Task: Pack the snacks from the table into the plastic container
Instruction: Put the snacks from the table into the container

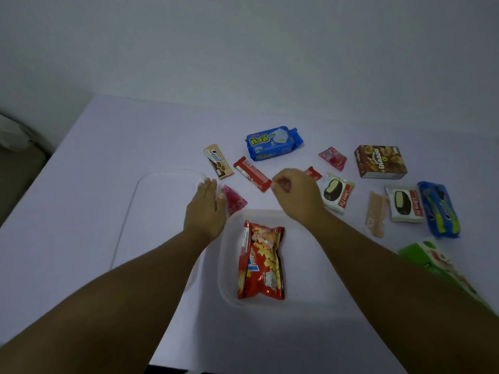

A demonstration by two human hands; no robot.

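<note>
A clear plastic container (224, 268) sits on the white table in front of me with a red chips bag (260, 261) lying inside. My left hand (205, 206) lies flat with its fingers extended, its thumb beside a pink packet (234, 202). My right hand (294, 194) hovers beyond the container's far rim with its fingers curled, and I see nothing in it. Its fingertips are near the end of a long red bar (252, 174). A small red packet (313, 173) peeks out behind it. The Choco Pie (337, 193) lies just to its right.
The clear lid (151, 201) lies left of the container. Farther out are a brown cookie bar (218, 161), blue wafer pack (274, 143), pink candy packet (332, 158), brown box (380, 161), second Choco Pie (403, 203), beige bar (376, 214), blue cookie pack (438, 209) and green pack (437, 263).
</note>
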